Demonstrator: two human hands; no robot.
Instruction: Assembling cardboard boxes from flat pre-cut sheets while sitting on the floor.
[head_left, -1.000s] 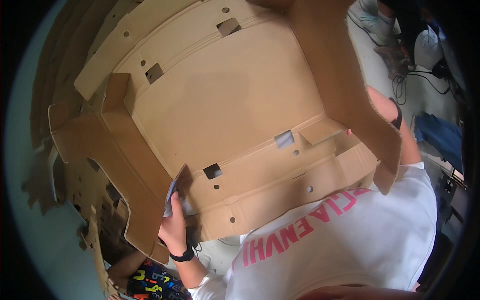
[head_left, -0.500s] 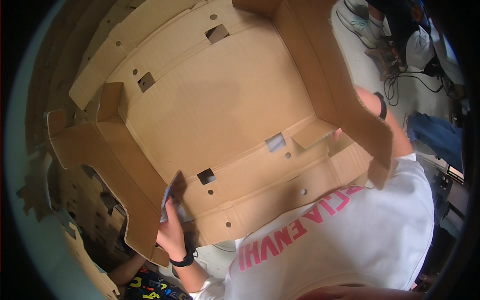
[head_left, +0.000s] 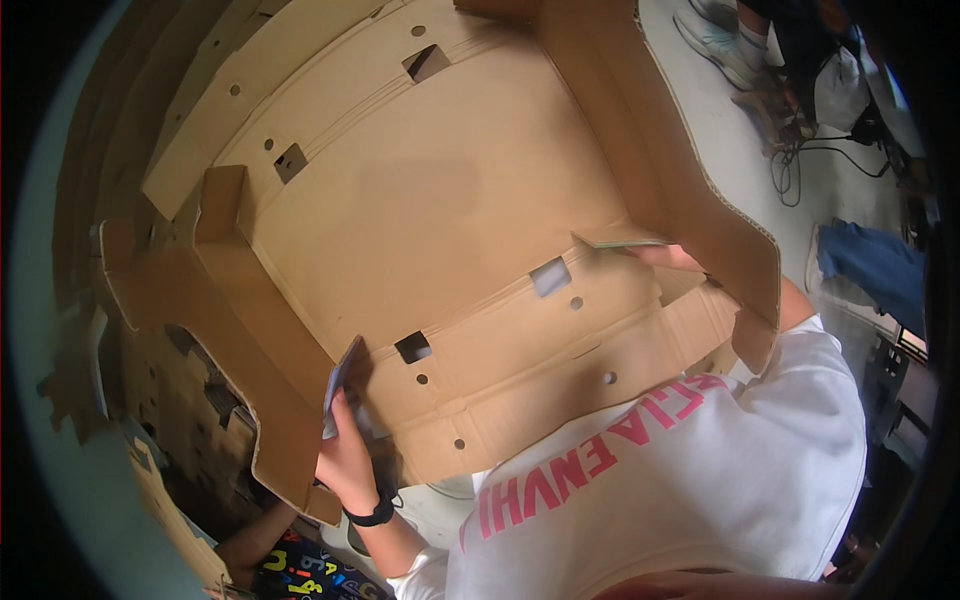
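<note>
A tan cardboard box, sides raised, splayed panels pierced by square and round holes, lies before the person's white shirt, left hand thumbing one corner flap, right hand against another, both grips too hidden to tell.

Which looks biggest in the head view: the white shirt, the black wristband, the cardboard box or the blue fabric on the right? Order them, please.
1. cardboard box
2. white shirt
3. blue fabric
4. black wristband
</note>
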